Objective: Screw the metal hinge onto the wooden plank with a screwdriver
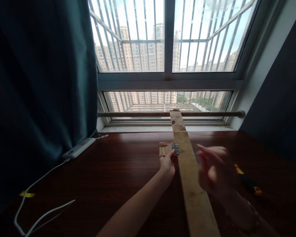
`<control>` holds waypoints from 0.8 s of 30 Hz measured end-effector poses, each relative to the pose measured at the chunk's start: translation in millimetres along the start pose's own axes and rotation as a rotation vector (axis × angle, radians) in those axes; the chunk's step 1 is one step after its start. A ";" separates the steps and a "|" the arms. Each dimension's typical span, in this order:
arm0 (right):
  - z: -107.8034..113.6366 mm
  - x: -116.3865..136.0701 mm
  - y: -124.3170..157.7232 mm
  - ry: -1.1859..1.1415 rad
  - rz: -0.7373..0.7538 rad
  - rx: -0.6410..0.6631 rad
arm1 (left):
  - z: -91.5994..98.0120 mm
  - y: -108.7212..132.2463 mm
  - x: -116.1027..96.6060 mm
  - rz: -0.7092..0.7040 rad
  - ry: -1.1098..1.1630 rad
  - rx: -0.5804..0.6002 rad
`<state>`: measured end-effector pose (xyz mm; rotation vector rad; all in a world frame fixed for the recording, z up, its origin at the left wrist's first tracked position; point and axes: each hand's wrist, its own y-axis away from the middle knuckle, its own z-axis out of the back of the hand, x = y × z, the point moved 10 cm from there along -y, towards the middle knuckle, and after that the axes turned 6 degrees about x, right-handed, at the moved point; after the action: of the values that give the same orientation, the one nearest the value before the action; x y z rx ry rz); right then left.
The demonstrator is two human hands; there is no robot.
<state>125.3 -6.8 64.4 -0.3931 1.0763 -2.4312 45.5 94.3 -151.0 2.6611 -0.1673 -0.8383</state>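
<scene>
A long wooden plank [191, 174] runs from the near edge across the dark wooden table [113, 171] to the window rail. A small wooden block [164, 148] lies against its left side, joined by a small metal hinge [175, 148]. My left hand [167, 164] rests at the block's near edge, fingers curled with one fingertip touching by the hinge. My right hand [215, 169] hovers just right of the plank, blurred by motion, fingers loosely spread, nothing visible in it.
A screwdriver with a yellow and black handle [248, 182] lies on the table at the right. A white power bank [78, 148] with a white cable [39, 210] sits at the left by the dark curtain [39, 82]. A metal rail [138, 114] crosses below the barred window.
</scene>
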 end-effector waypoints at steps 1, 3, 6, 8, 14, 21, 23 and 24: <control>-10.0 -0.9 6.9 0.027 -0.007 0.040 | -0.8 1.0 -0.3 0.001 0.000 0.003; -42.1 -9.1 14.6 0.089 -0.043 0.174 | -1.5 2.8 -1.6 -0.001 0.001 -0.004; -90.5 -22.9 21.2 0.151 -0.085 0.373 | -2.2 4.6 -3.2 0.001 0.005 -0.016; -106.6 -24.5 24.2 0.169 -0.071 0.425 | -3.0 5.2 -3.4 0.005 0.004 -0.016; -112.5 -20.0 29.5 0.200 -0.038 0.457 | -0.9 4.4 -2.0 0.016 -0.008 -0.034; -113.6 -19.8 29.2 0.200 -0.017 0.432 | 1.6 0.6 -0.5 0.020 -0.037 -0.040; -113.0 -18.7 28.9 0.191 -0.029 0.431 | 2.0 -0.2 0.4 0.022 -0.033 -0.037; -111.0 -18.5 28.5 0.170 -0.036 0.428 | 1.9 -0.6 1.0 0.024 -0.027 -0.033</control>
<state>102.0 54.9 -31.1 -0.0665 0.5852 -2.6736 45.2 94.1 -153.2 2.6129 -0.1905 -0.8626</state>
